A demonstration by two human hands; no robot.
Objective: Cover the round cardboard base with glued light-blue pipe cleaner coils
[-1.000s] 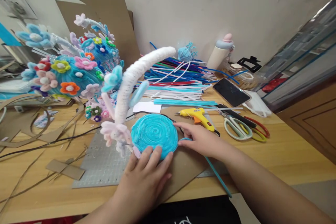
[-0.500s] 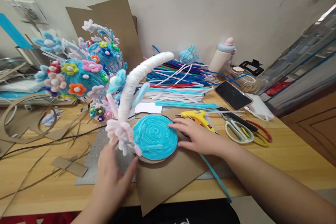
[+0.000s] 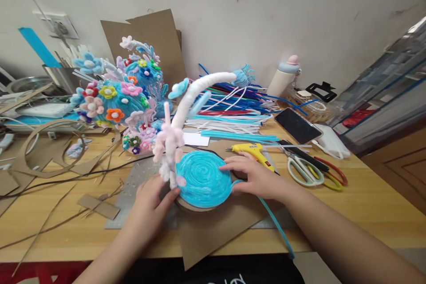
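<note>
Curling against the blue disc (image 3: pixel 203 178), left hand (image 3: pixel 150 196) hides whether it grips; right hand (image 3: pixel 253 178) touches the disc, fingers parted. Metal canister (image 3: pixel 63 80) holds white sticks (image 3: pixel 69 56).

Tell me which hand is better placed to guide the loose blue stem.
Probably the right hand: the blue stem passes beneath it, at the right edge of the blue disc. The left hand is at the opposite edge, by the pale flowers.

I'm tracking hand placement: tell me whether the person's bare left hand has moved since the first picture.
Yes: the bare left hand has moved left, nearer the flat brown cardboard strip.
</note>
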